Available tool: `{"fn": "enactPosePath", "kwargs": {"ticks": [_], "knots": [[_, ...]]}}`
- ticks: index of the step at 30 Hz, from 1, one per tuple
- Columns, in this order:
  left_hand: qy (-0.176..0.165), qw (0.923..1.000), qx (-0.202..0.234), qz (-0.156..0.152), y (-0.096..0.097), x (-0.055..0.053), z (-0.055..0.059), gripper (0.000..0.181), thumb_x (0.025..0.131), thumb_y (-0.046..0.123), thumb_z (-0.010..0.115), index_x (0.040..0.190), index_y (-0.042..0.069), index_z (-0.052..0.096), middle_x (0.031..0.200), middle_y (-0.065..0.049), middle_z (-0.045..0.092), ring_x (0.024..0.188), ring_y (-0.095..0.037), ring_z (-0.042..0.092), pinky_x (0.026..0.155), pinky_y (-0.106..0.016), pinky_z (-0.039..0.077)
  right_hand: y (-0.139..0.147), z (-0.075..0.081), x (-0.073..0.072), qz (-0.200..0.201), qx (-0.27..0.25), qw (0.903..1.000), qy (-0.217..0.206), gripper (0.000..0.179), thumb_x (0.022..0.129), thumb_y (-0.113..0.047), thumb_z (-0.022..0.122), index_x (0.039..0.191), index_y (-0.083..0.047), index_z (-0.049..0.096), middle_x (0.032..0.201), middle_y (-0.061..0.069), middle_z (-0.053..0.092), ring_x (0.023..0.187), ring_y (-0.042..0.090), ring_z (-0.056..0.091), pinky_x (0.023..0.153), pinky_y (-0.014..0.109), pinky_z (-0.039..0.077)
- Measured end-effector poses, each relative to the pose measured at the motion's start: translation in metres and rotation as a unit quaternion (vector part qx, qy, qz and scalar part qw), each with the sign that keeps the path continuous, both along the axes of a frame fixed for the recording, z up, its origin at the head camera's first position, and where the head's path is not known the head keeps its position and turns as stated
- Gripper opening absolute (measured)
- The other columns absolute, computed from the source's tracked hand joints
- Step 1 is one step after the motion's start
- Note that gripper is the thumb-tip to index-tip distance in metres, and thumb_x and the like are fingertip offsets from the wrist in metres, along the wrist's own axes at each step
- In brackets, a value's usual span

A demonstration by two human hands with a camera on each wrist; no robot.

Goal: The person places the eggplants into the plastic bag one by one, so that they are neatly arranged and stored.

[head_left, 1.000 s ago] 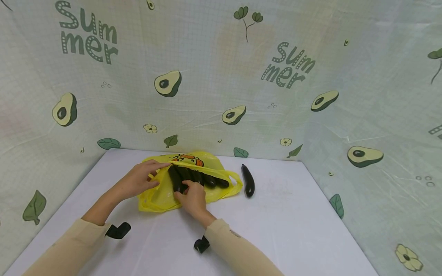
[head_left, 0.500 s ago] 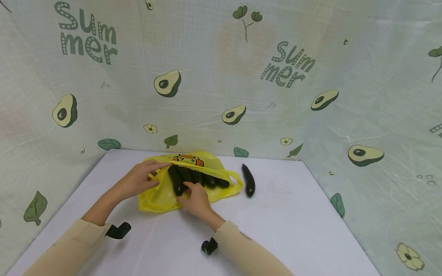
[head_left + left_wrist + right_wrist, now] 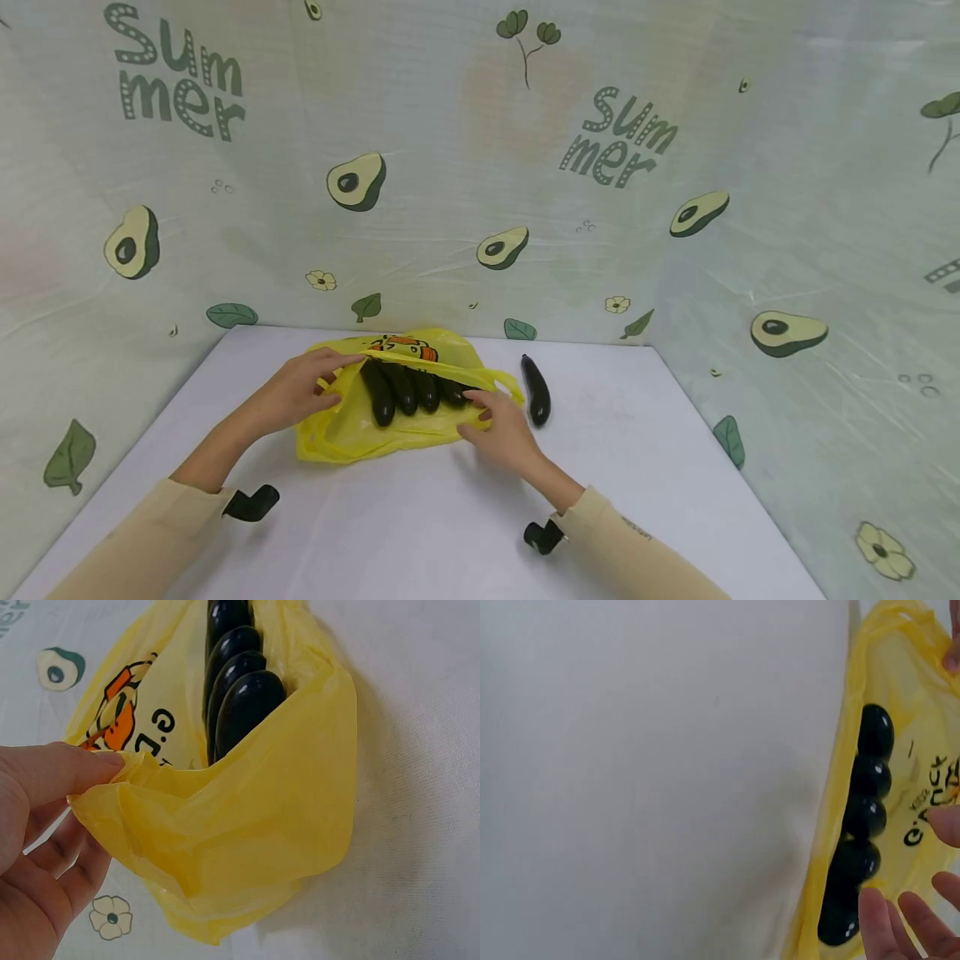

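Observation:
A yellow plastic bag [image 3: 330,437] lies on its side with its mouth toward me. Several dark, glossy eggplants [image 3: 380,396] sit in a row inside it, their round ends showing. My left hand [image 3: 292,392] pinches the rim of the bag at the left; the left wrist view shows the thumb [image 3: 82,769] on the film. At the right end of the bag mouth is my right hand [image 3: 506,437], fingers spread and apart from each other, near the rightmost eggplant [image 3: 840,919]. Whether its fingertips touch that eggplant I cannot tell.
One loose eggplant [image 3: 537,392] lies on the white table [image 3: 645,467], right of the bag. Behind and beside the table hangs a patterned cloth [image 3: 442,150] with avocados and leaves. A black camera mount [image 3: 543,537] sits at my right wrist, another at my left.
My right hand has moved right, from the leftmost eggplant to the right end of the row. The leftmost eggplant is now fully uncovered. My left hand keeps its hold on the bag.

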State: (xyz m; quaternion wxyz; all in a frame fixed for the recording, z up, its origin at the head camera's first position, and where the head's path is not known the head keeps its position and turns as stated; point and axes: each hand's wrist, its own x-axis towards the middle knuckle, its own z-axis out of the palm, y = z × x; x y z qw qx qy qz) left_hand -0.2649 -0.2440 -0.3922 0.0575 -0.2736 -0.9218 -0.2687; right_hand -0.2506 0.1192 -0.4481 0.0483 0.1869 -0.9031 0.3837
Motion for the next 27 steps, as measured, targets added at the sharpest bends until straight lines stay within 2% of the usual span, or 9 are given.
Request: {"fn": "enactPosePath", "kwargs": {"ticks": [6, 9, 17, 27], "knots": [[0.003, 1.0, 0.0, -0.002, 0.0, 0.002, 0.001, 0.071, 0.089, -0.005, 0.081, 0.154, 0.009, 0.057, 0.136, -0.015, 0.063, 0.099, -0.02, 0.066, 0.078, -0.031, 0.059, 0.044, 0.008, -0.01, -0.063, 0.015, 0.996, 0.062, 0.052, 0.087, -0.012, 0.087, 0.136, -0.005, 0.07, 0.119, 0.019, 0.069, 0.101, 0.035, 0.069, 0.085, 0.044, 0.059], [0.008, 1.0, 0.0, -0.002, -0.001, 0.003, 0.0, 0.071, 0.088, -0.006, 0.081, 0.153, 0.008, 0.057, 0.133, -0.014, 0.064, 0.098, -0.02, 0.066, 0.076, -0.029, 0.059, 0.062, 0.008, -0.016, -0.096, 0.035, 0.9923, 0.071, 0.053, 0.087, -0.012, 0.087, 0.137, -0.003, 0.07, 0.119, 0.019, 0.069, 0.101, 0.035, 0.066, 0.085, 0.044, 0.056], [0.01, 0.9999, 0.002, -0.007, -0.001, 0.004, -0.002, 0.07, 0.088, -0.006, 0.082, 0.152, 0.008, 0.058, 0.13, -0.012, 0.064, 0.095, -0.017, 0.064, 0.074, -0.027, 0.057, 0.092, -0.008, -0.033, -0.162, 0.071, 0.9839, 0.025, 0.064, 0.092, -0.022, 0.084, 0.147, -0.001, 0.06, 0.132, 0.025, 0.06, 0.109, 0.038, 0.063, 0.093, 0.052, 0.054], [0.014, 0.9999, 0.0, -0.004, -0.002, 0.004, -0.001, 0.071, 0.087, -0.006, 0.083, 0.152, 0.008, 0.058, 0.131, -0.013, 0.064, 0.096, -0.018, 0.065, 0.075, -0.028, 0.058, 0.1, -0.022, -0.046, -0.185, 0.051, 0.9814, -0.014, 0.067, 0.093, -0.026, 0.081, 0.148, 0.002, 0.057, 0.132, 0.028, 0.059, 0.106, 0.036, 0.061, 0.093, 0.052, 0.053]]}}
